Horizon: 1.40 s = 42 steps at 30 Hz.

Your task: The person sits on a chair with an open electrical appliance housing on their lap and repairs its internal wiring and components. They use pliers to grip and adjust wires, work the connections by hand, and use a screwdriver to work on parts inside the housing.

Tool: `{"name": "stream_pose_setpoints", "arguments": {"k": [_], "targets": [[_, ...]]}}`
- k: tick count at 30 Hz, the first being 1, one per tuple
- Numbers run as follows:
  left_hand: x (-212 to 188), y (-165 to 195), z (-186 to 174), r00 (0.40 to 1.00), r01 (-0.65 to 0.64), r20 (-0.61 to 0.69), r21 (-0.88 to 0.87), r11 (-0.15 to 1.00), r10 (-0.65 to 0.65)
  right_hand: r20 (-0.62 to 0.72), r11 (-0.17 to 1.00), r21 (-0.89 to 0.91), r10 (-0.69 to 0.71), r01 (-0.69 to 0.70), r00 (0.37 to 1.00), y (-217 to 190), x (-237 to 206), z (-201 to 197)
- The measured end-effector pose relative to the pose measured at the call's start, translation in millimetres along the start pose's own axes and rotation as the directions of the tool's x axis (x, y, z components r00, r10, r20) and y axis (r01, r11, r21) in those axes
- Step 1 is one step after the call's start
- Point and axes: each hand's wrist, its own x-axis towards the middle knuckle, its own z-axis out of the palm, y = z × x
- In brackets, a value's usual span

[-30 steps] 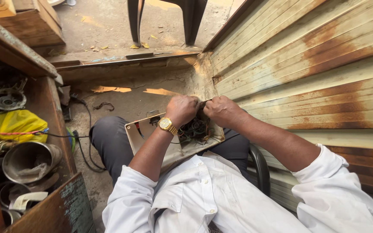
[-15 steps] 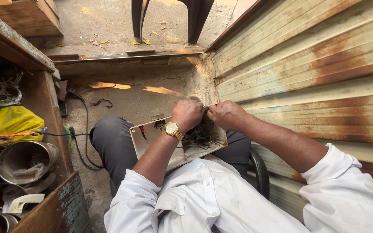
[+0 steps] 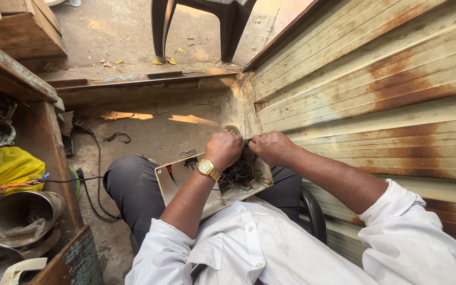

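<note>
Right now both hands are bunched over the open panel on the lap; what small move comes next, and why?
Probably a short, steady pull or twist of what the two hands pinch between them. The left hand and right hand meet knuckle to knuckle above the dark tangle of wires inside the cream panel, which rests tilted on the lap. What they pinch is too small to make out.

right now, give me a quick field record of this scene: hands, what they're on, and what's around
setting: seated person, rusty corrugated metal wall on their right
left hand: left hand, closed over the top edge of the tray, gold wristwatch on the wrist
right hand: right hand, pinching something small beside the left; too small to tell what
on lap: pale shallow tray holding tangled dark wires
left side: wooden shelf, yellow bag, metal bowl
floor: black cable, dark plastic chair
</note>
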Motion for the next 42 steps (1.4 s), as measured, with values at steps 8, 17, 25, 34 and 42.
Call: {"name": "stream_pose_setpoints", "arguments": {"k": [8, 17, 25, 34, 42], "targets": [[-2, 0, 4, 0.999, -0.012, -0.04, 0.018, 1.0, 0.013, -0.004, 0.99, 0.121, 0.066, -0.065, 0.998, -1, 1, 4], [-2, -1, 1, 1.0, -0.003, -0.024, 0.009, 1.0, 0.003, 0.141, 0.968, 0.175, 0.154, -0.178, 0.978, -4, 9, 0], [-3, 1, -6, 1.0, 0.025, 0.018, 0.008, 1.0, -0.025, 0.062, 0.97, 0.145, 0.188, -0.195, 0.98, -10, 6, 4], [-2, 0, -1, 0.999, -0.003, -0.049, 0.004, 1.0, 0.003, -0.037, 0.97, 0.164, 0.187, -0.179, 0.982, -7, 2, 8], [-3, -1, -1, 0.997, -0.016, -0.074, -0.006, 1.0, 0.016, -0.005, 0.953, 0.239, 0.196, -0.189, 0.981, -7, 3, 5]]}}
